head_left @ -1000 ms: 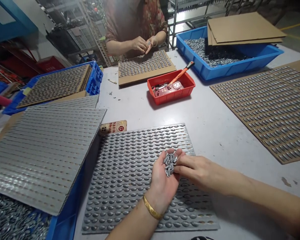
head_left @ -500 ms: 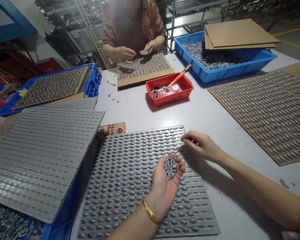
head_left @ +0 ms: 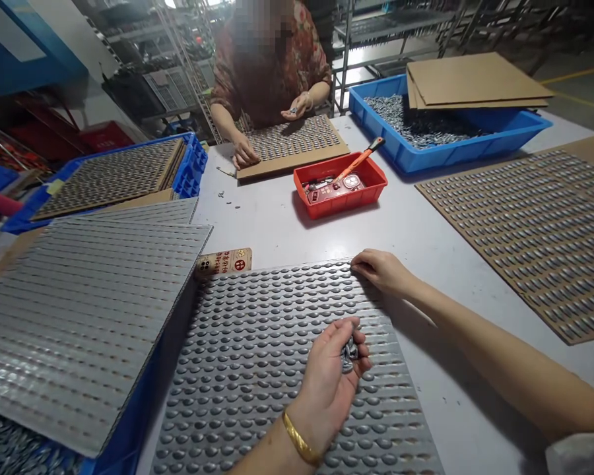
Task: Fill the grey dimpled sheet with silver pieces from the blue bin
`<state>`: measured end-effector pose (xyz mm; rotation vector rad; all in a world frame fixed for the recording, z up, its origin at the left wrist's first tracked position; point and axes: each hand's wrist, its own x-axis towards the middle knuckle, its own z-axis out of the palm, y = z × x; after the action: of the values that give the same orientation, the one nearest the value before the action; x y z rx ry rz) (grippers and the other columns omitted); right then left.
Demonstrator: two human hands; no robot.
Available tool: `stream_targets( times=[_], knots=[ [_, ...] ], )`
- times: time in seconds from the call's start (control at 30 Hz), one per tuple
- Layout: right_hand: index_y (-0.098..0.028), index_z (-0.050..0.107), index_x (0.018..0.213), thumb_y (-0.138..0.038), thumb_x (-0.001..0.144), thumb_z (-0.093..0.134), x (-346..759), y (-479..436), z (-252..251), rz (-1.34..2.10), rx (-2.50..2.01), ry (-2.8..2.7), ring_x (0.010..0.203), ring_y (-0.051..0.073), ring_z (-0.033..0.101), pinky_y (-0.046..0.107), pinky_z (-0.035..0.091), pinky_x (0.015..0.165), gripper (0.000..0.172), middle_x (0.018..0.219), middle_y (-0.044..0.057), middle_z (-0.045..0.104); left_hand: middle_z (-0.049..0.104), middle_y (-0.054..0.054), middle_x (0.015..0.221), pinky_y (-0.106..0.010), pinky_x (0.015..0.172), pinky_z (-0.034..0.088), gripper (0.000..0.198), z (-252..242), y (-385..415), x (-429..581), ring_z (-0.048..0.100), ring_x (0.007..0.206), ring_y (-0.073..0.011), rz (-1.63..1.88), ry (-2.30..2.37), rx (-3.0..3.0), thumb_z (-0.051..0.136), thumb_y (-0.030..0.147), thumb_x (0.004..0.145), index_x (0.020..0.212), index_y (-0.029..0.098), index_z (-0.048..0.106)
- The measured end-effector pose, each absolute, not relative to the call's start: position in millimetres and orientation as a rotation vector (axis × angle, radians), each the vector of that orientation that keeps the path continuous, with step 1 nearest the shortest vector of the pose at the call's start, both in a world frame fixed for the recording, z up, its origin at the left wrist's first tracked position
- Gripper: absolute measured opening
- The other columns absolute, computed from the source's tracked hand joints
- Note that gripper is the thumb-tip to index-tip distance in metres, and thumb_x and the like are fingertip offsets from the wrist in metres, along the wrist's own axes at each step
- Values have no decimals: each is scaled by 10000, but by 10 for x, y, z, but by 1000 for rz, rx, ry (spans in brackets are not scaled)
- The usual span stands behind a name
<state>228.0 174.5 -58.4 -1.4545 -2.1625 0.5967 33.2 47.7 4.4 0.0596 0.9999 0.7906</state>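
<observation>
My left hand [head_left: 334, 369], a gold bangle at its wrist, is cupped around a small heap of grey metal oval pieces [head_left: 349, 355], with the thumb curled over them. It is above a grey board [head_left: 400, 369] covered in rows of the same pieces, each row with slots towards the right side. At the board's far right corner, my right hand [head_left: 376, 267] has thumb and fingertips pinched together at the end of the top row. Whatever lies between those fingertips is hidden.
A red tray [head_left: 341, 191] holds an orange-handled tool [head_left: 359, 160]. Blue bins [head_left: 426, 158] stand behind. A filled brown board [head_left: 529, 231] lies right; stacked grey boards [head_left: 89, 316] are left. Opposite, a co-worker's hand [head_left: 245, 152] touches another board [head_left: 297, 158].
My right hand has shifted slightly left onto the board's far corner. My left thumb has closed over the pieces. The co-worker's one hand has lowered to their board's near corner.
</observation>
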Motion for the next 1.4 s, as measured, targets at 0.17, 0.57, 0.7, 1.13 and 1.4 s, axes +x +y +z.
stream_targets(
  times=[0.17,0.57,0.7,1.13,1.4],
  knots=[
    [-205,696,946,-223,926,460,2294,1686,-579,479,-1430,-2224,804,176,601,298,469,734,237,917,68,642,567,-31,802,-171,569,452,222,79,500,321,540,639,-70,805,1007,54,671,183,803,1016,122,672],
    [-194,696,974,-189,930,396,2280,1604,-539,350,-1405,-2288,762,190,585,307,461,654,304,931,95,638,629,-56,831,-171,602,480,187,60,517,320,585,678,-84,847,1061,98,717,145,756,924,138,635],
    [-191,657,1082,-229,934,439,2369,1500,-415,474,-1348,-2123,810,186,609,322,487,711,266,986,91,650,600,-34,791,-178,625,486,196,65,568,331,584,704,-88,860,1086,136,710,111,747,930,132,645],
    [-174,670,943,-348,871,610,2114,756,-111,1587,-1182,-1398,733,141,641,271,536,648,198,822,27,678,644,-28,721,-206,616,459,249,5,644,552,583,645,-99,921,1064,235,775,138,647,834,143,610],
    [-157,666,950,-394,881,609,2132,772,-87,1713,-1112,-1343,709,132,626,252,497,618,254,804,40,687,651,-38,708,-191,578,433,278,1,660,514,570,618,-95,902,1051,259,780,178,660,861,146,590]
  ],
)
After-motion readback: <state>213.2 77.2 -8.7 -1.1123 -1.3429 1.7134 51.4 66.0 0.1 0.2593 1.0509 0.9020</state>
